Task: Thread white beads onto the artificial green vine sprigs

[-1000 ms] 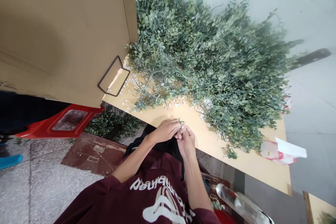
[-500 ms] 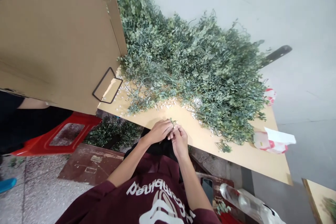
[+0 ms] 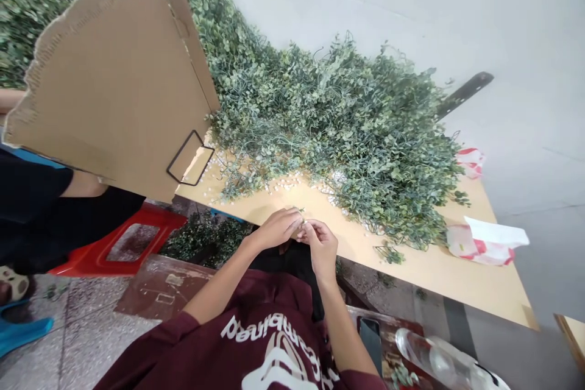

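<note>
L hand (image 3: 274, 229) and R hand (image 3: 321, 247) are held together just off the near edge of the table (image 3: 425, 271), fingers closed in a tight pinch on a tiny sprig (image 3: 300, 210) of green leaves, w/ fingertips of both hands touching or nearly so. Sprig sits right at the fingertips, mostly hidden by them; can't tell exact hold per hand. Hands are above black cloth (image 3: 286, 259) on the lap, w/ maroon sweatshirt (image 3: 269, 311) below, white print on chest. Table is pale wood, w/ big heap of leafy stems (image 3: 338, 122) across it, and white beads (image 3: 286, 183) scattered along heap's near side, just beyond hands. Small loose sprig (image 3: 389, 254) lies on table to the right, near red-and-white bag (image 3: 484, 242). Torn cardboard sheet (image 3: 109, 79) w/ black wire loop (image 3: 189, 158) overlaps heap's left end. Red stool (image 3: 137, 241) is below it on the floor. Other person at far left: dark clothes, bare limb (image 3: 85, 184), blue shoe (image 3: 21, 335). Lower right, by R elbow: phone (image 3: 369, 341) and clear plastic bottle (image 3: 432, 361) on a red-edged surface.
</note>
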`<move>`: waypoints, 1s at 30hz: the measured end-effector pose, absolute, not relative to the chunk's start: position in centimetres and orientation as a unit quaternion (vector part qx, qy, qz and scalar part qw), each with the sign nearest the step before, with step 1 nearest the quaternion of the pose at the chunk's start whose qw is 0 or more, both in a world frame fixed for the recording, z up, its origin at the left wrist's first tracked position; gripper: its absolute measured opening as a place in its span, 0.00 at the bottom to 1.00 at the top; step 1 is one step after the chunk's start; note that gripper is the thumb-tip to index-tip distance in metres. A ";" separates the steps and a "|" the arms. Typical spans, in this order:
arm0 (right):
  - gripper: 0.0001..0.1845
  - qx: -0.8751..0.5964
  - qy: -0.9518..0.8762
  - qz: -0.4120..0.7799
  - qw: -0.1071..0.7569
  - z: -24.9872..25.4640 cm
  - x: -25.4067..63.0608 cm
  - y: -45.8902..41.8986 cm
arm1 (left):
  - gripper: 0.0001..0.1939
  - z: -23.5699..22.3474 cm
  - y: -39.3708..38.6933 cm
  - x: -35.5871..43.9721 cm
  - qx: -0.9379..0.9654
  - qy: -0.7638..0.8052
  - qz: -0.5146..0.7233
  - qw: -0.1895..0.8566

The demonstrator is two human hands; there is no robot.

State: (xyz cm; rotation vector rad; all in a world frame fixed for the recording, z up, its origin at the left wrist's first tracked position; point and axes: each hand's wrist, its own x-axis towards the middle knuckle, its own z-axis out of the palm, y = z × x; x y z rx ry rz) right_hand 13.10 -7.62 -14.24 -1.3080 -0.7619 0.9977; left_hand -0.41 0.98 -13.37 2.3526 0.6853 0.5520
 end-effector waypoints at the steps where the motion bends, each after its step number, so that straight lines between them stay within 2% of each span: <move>1: 0.12 -0.572 -0.335 0.429 0.613 -14.2 13.2 -7.8 | 0.16 -13.2 0.9 -0.3 0.891 0.259 0.206 0.310; 8: 0.10 -0.552 -0.346 0.426 0.628 -14.1 14.3 -8.4 | 0.16 -12.8 0.4 0.7 0.885 0.242 0.214 0.334; 18: 0.13 -0.569 -0.307 0.369 0.668 -15.0 13.4 -8.5 | 0.18 -12.5 -0.7 1.7 0.857 0.238 0.244 0.386; 30: 0.13 -0.589 -0.318 0.354 0.654 -14.9 13.1 -9.0 | 0.18 -13.2 -1.7 1.7 0.849 0.258 0.256 0.385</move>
